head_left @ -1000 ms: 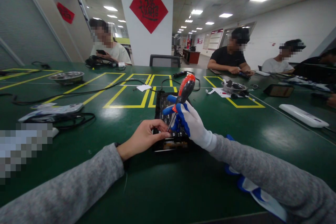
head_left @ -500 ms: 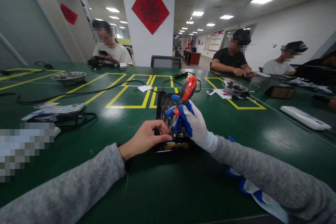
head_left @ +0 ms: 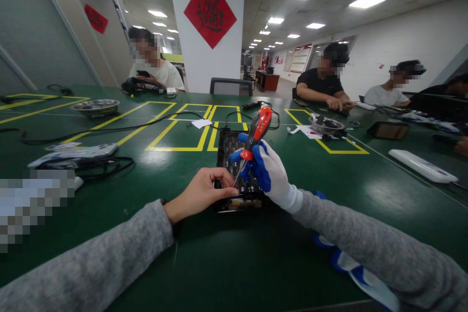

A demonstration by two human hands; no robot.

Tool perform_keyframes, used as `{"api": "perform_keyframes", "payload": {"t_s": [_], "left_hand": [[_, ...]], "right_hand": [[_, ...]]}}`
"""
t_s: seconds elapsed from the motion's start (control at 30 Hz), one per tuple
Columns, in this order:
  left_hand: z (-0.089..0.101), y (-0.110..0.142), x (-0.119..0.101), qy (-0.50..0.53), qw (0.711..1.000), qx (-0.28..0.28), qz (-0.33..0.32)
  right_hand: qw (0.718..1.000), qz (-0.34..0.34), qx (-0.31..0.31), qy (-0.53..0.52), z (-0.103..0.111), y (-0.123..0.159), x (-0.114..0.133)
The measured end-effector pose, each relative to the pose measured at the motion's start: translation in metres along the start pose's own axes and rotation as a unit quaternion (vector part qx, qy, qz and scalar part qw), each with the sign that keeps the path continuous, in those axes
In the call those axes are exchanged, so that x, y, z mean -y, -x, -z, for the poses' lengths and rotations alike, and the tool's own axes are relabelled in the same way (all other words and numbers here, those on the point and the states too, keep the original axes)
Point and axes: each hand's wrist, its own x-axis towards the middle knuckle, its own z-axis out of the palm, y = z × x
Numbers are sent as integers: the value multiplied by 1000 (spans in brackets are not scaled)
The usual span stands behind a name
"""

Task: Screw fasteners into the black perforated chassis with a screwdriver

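Right hand [head_left: 271,168] closed round screwdriver [head_left: 259,129], left hand [head_left: 204,189] in unclear pinch over black casing [head_left: 227,145], glove [head_left: 376,283] behind sleeve [head_left: 369,231]

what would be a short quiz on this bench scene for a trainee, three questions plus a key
1. What does the gloved right hand hold: A) a pen, B) a screwdriver, C) a spoon?
2. True or false: the left hand wears a glove.
3. Fill in: the marking lines on the green table are ____.

Key: 1 B; 2 false; 3 yellow.
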Motion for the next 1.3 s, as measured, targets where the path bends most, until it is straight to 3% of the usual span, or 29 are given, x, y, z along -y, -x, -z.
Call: {"api": "perform_keyframes", "payload": {"t_s": [0.33,1.3], "left_hand": [[0,0,-1,4,1000,10,-6],[0,0,2,-13,1000,21,-9]], "right_hand": [[999,35,1,10,1,-3,-6],[999,-6,34,41,1,-6,-5]]}}
